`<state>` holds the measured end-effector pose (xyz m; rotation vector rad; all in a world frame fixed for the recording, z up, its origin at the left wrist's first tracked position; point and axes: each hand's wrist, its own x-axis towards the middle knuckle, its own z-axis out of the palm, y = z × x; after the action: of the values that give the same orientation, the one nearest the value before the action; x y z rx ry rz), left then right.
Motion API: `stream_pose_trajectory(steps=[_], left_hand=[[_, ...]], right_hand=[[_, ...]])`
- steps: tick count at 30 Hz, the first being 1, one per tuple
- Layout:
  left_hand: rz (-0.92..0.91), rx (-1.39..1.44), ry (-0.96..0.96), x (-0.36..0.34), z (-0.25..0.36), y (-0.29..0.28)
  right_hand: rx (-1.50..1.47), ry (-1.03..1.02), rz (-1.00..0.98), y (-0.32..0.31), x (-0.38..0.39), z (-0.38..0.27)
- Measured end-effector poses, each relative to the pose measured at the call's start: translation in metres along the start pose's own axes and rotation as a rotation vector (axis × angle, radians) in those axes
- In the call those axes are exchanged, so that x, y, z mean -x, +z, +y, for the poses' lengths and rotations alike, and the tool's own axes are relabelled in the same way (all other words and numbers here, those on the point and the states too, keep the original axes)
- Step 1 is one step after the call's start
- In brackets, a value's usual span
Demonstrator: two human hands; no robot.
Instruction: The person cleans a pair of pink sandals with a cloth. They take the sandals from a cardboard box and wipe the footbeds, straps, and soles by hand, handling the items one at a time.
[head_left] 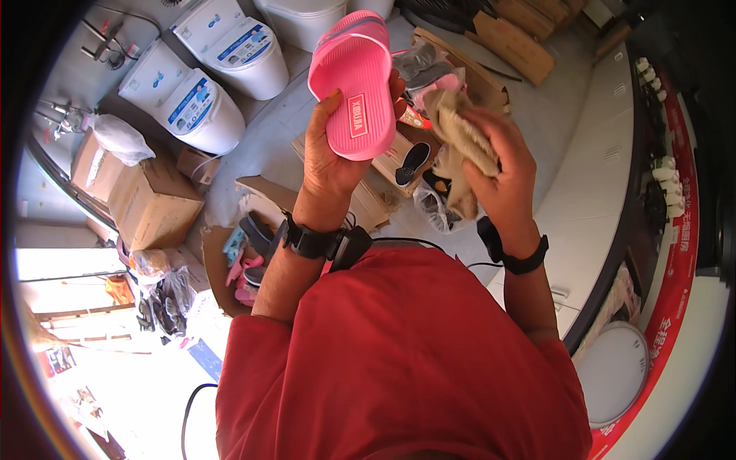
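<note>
Holding the pink slipper (349,73) in the left hand (328,149), we clamp thumb and fingers across its heel half, from opposite edges. Its long axis points away from us, heel end nearer. To its right, near but not touching it, we hold the right hand (506,161), with fingers gripping a bunched tan cloth (458,132).
</note>
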<state>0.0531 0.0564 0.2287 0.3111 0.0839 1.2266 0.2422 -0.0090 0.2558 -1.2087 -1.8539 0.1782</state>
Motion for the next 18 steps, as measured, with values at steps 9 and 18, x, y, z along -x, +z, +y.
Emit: stream_pose_trajectory(steps=[9,18], left_hand=[[0.037,-0.03,-0.115,-0.004,0.005,-0.028],[-0.011,0.033,-0.379,0.011,-0.002,-0.027]], right_hand=[[-0.386,-0.239,-0.322,0.021,0.018,-0.03],[-0.214,0.171,0.445,-0.004,-0.028,0.035]])
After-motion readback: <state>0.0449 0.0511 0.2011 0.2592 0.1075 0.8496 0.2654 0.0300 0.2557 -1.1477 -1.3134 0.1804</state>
